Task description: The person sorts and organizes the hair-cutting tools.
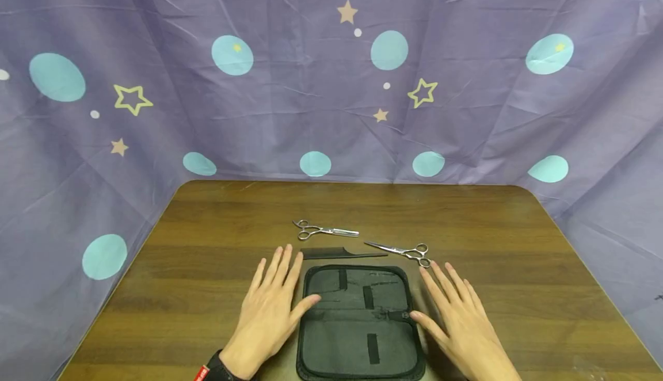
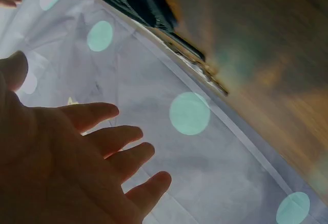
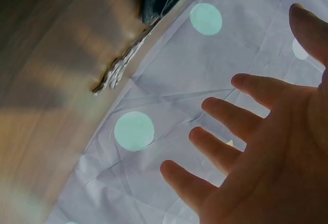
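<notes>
An unfolded black zip case (image 1: 362, 346) with elastic loops lies between the two hands in the head view. Fingers spread, the left hand (image 1: 269, 306) is at the case's left side, its thumb overlapping the edge. The right hand (image 1: 458, 320) is likewise spread on the other side, thumb tip at the case's right edge. Beyond the case lies a black tail comb (image 1: 326, 253), its toothed end near the left index fingertip. Thinning shears (image 1: 331, 231) lie behind the comb. Hairdressing scissors (image 1: 399, 249) lie to the right, finger rings close to the right fingertips. Neither hand holds anything.
The brown wooden table (image 1: 207, 277) has rounded far corners. A purple curtain (image 1: 311, 82) with stars and blue dots hangs behind it and along both sides. A black band (image 1: 220, 368) with a red tag circles the left wrist.
</notes>
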Demonstrator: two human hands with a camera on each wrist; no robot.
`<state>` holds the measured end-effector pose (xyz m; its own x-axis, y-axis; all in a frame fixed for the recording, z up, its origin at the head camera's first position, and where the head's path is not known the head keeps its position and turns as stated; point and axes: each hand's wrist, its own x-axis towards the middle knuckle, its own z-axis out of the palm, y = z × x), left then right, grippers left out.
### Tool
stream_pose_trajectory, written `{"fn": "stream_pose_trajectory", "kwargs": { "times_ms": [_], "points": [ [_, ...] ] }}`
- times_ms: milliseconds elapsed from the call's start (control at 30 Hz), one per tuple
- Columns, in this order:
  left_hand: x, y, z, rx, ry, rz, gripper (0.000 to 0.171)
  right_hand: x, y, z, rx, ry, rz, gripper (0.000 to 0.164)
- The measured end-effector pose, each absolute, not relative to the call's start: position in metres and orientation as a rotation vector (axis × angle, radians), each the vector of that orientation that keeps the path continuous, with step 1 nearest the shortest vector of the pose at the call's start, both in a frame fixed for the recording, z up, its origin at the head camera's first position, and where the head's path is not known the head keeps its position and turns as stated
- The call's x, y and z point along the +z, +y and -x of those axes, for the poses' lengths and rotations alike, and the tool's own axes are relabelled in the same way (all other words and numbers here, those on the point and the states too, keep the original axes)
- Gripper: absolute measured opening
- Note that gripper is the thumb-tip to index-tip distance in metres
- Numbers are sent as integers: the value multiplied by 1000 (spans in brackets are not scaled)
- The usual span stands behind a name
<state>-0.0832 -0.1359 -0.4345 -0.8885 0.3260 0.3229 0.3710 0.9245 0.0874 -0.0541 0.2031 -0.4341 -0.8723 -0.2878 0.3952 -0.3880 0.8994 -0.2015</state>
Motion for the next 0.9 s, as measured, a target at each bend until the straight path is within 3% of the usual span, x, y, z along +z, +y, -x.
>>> {"fn": "stream_pose_trajectory", "kwargs": {
  "times_ms": [900],
  "points": [
    [-449,-124,97,-298,-2988,712,78,-454,209,52,325,-2677,-621,71]
  ]
}}
